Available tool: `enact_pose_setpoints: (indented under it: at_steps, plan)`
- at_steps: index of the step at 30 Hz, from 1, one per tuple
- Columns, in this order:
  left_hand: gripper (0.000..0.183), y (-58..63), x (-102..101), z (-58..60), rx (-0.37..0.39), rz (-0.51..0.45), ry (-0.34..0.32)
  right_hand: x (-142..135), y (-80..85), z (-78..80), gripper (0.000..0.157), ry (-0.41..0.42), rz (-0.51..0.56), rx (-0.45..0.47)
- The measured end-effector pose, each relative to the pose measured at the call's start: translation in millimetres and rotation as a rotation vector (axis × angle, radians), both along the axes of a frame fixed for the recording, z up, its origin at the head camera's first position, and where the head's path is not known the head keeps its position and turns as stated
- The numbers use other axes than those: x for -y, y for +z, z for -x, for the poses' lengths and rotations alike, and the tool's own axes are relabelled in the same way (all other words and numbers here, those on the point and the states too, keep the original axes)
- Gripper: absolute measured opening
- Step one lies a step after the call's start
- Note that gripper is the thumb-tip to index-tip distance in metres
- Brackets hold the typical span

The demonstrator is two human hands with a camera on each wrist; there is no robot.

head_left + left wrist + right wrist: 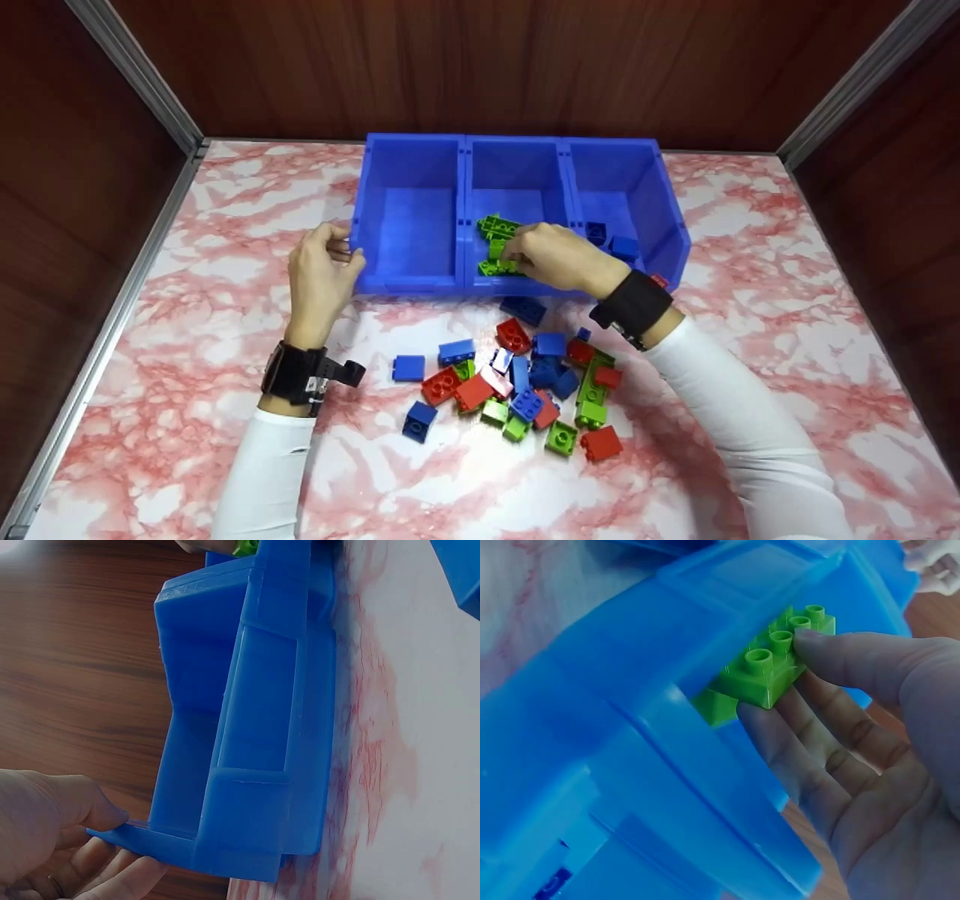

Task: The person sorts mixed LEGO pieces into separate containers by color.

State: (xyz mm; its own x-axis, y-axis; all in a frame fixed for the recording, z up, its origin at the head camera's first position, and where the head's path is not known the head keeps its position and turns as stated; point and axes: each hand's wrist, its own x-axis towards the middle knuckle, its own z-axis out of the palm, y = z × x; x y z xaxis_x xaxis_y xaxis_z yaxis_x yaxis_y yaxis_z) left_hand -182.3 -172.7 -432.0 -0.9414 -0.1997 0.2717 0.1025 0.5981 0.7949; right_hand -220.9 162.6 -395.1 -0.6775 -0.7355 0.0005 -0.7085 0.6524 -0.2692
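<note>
A blue three-compartment bin (411, 286) stands at the back of the table. At its left end, my left hand (319, 274) pinches the side wall between thumb and fingers, as the left wrist view shows. My right hand (559, 256) reaches into the middle compartment. Its thumb and fingertips hold a green toy brick (769, 679) with round studs, low behind the front wall. Other green bricks (496, 227) lie in that compartment. Dark blue bricks (624, 247) are in the right compartment, partly hidden behind the right wrist.
A loose pile of blue, red and green bricks (474, 391) spreads over the marbled table in front of the bin. A single blue brick (409, 367) and a dark blue one (419, 421) lie left of the pile. Wooden panels (480, 67) enclose the table.
</note>
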Motion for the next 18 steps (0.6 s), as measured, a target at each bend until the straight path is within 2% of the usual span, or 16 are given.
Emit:
enact_pose_setpoints:
  at_steps: [8,13,18]
  plan:
    - [0.027,0.0,-0.4,-0.7,-0.013,0.0,-0.001,-0.4,-8.3,-2.2,0.025,-0.031,-0.014,-0.017]
    - [0.027,0.0,-0.6,-0.2,-0.005,-0.003,-0.005,-3.8,0.7,-11.1,0.025,-0.02,-0.035,-0.053]
    - [0.028,-0.3,-0.3,0.3,0.002,-0.002,0.0,-16.4,15.6,-31.5,0.027,0.026,-0.006,-0.095]
